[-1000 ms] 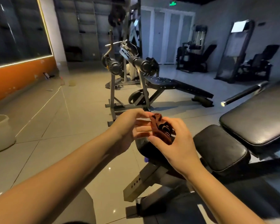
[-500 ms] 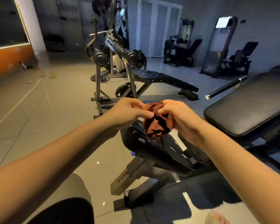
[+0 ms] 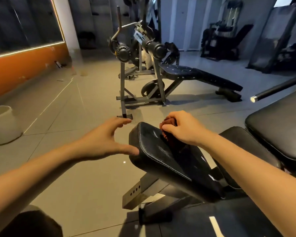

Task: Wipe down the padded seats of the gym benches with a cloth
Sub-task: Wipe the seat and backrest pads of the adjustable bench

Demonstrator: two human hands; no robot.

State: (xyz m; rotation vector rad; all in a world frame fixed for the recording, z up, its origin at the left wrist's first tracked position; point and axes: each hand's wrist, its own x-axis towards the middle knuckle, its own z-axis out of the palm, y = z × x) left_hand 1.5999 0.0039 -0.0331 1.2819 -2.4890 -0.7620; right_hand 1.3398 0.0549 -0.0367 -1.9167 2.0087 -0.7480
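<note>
Right hand (image 3: 184, 129) grips cloth (image 3: 168, 122) on seat pad (image 3: 152, 151) pointing far-left; left hand (image 3: 101, 141) spread.

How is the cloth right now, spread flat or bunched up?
Bunched up: the right hand grips the cloth as a crumpled wad against the seat pad, with no flat part showing.

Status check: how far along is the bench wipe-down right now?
Done: no pad looks clearly wiped. In hand: the right hand grips the bunched cloth against the tilted pad, with the left hand open at its edge. Left: the rest of that pad, the seat pad and back pad to the right, and the far bench.
</note>
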